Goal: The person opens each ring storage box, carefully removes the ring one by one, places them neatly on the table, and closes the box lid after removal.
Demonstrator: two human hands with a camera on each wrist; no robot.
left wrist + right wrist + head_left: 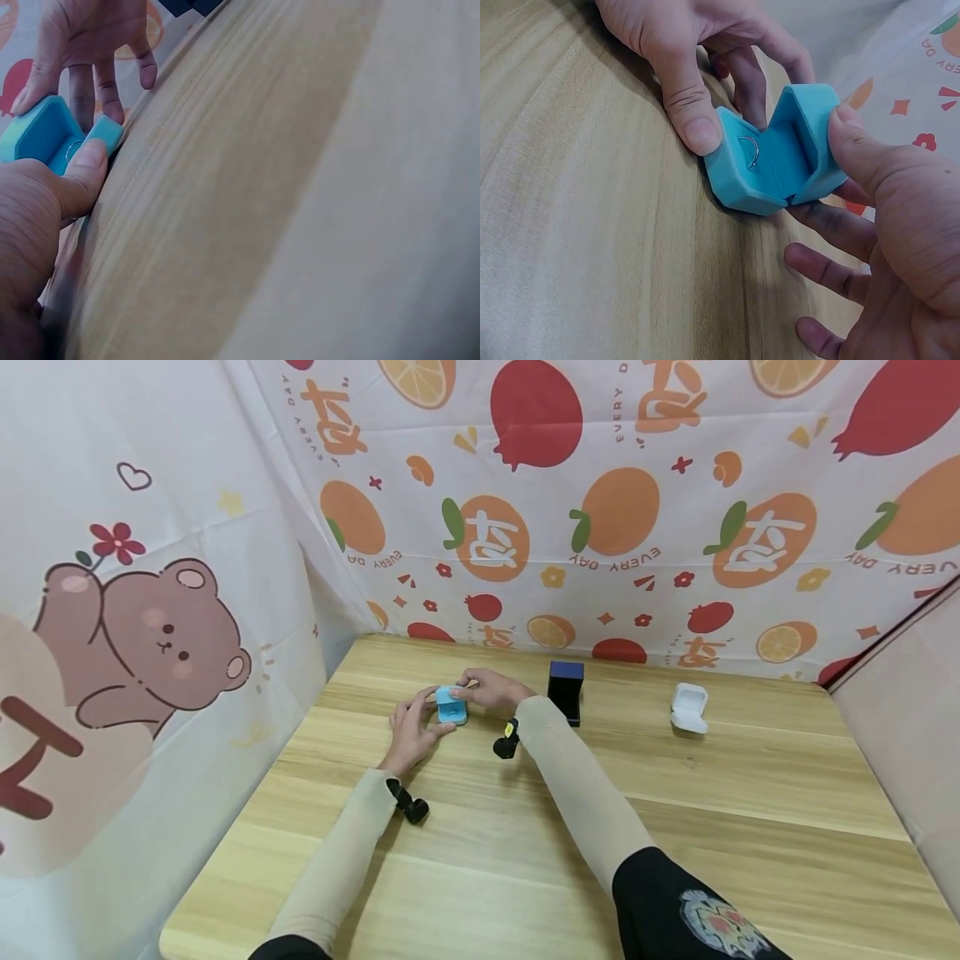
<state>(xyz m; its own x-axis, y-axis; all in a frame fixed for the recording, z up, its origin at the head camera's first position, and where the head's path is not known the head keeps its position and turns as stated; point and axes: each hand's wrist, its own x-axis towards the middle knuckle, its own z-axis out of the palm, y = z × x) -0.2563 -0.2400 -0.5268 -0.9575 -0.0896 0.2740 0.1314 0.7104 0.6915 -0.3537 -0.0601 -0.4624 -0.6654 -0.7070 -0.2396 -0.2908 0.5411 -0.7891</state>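
Note:
A light blue ring box (452, 712) stands on the table with its lid raised. A silver ring (754, 152) sits upright in the base's slot, as the right wrist view shows. My left hand (411, 735) holds the base, thumb on its front edge and fingers reaching behind. With thumb and forefinger, my right hand (491, 689) pinches the lid (821, 135); its other fingers extend below, off the box.
Right of the hands stands an open dark box with a blue top (566, 671). Farther right is an open white ring box (688, 708), with a small loose ring (690, 762) in front of it. Printed cloth (555, 602) hangs behind the wooden table (487, 860).

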